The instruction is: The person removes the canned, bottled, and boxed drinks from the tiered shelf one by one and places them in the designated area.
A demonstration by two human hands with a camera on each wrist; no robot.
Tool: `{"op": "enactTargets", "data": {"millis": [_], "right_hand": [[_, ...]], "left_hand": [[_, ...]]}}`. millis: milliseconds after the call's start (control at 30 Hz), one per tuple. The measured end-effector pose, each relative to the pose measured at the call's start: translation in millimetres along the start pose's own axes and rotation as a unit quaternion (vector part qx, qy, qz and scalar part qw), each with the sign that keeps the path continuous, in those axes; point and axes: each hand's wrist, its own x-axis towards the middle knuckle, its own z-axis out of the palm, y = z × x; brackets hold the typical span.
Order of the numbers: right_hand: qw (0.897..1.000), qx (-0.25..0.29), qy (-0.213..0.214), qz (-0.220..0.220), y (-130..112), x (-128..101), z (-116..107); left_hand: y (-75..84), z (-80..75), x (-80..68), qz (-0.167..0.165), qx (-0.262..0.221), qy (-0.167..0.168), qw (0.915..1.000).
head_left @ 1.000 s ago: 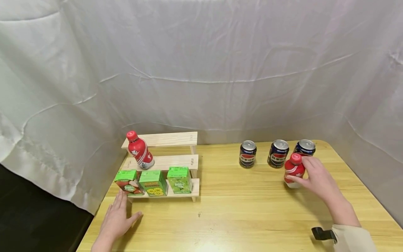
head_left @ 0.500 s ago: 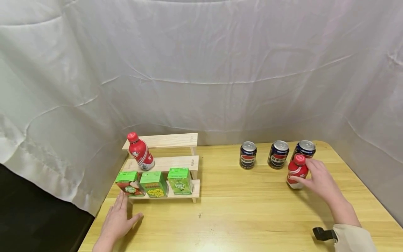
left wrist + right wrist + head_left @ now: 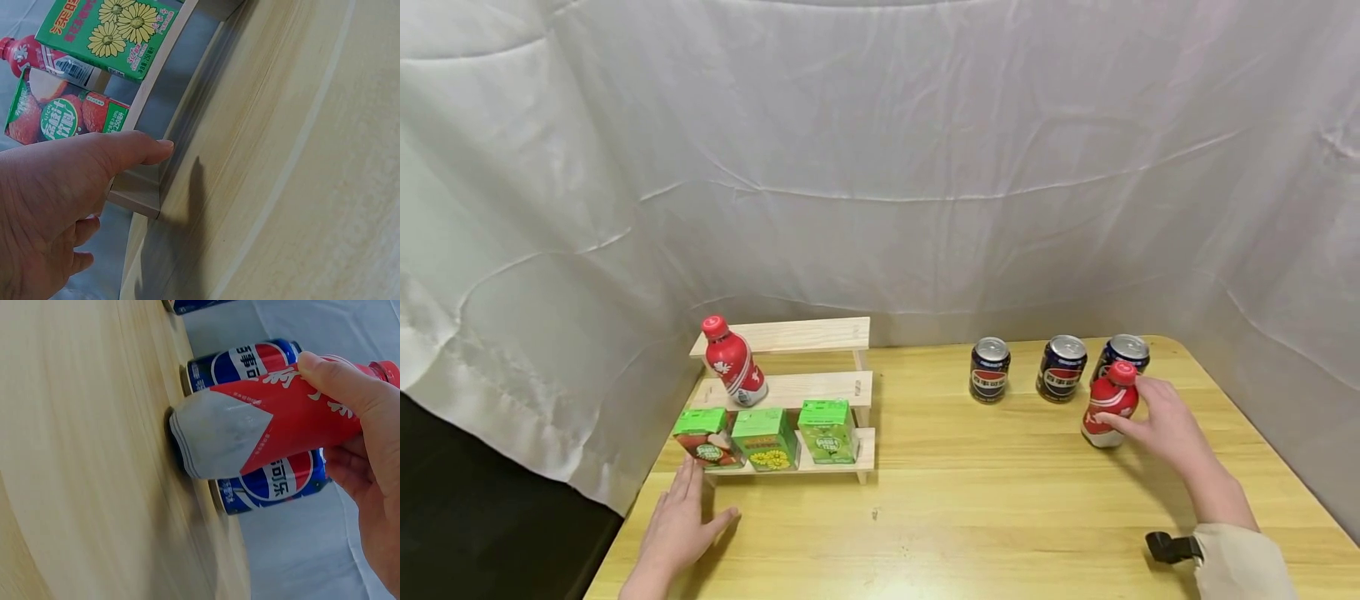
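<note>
1. From the head view we saw the right hand [image 3: 1161, 421] curled round a red bottle [image 3: 1107, 405] standing on the wooden table [image 3: 1000, 500], just in front of the rightmost of three blue cans [image 3: 1122, 354]
2. The right wrist view added what the head view hid: the thumb [image 3: 337, 378] pressed on the bottle's [image 3: 269, 419] red label, with two cans [image 3: 275, 481] directly behind it
3. Our left hand [image 3: 679, 525] lay flat and relaxed on the table, holding nothing
4. Only the left wrist view showed its thumb [image 3: 134, 147] touching the rack's [image 3: 140, 187] front corner, below a strawberry carton [image 3: 59, 119] and a daisy carton [image 3: 109, 34]
</note>
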Motion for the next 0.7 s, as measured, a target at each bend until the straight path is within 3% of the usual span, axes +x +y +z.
{"op": "enactTargets", "data": {"millis": [200, 700], "right_hand": [[1.0, -0.01, 0.002, -0.006, 7, -1, -2], [0.999, -0.019, -0.038, 0.017, 10, -2, -11]], "left_hand": [[0.8, -1.9, -1.4, 0.0, 0.002, -0.001, 1.0], [1.8, -2.7, 0.3, -0.003, 0.004, -0.009, 0.9999]]}}
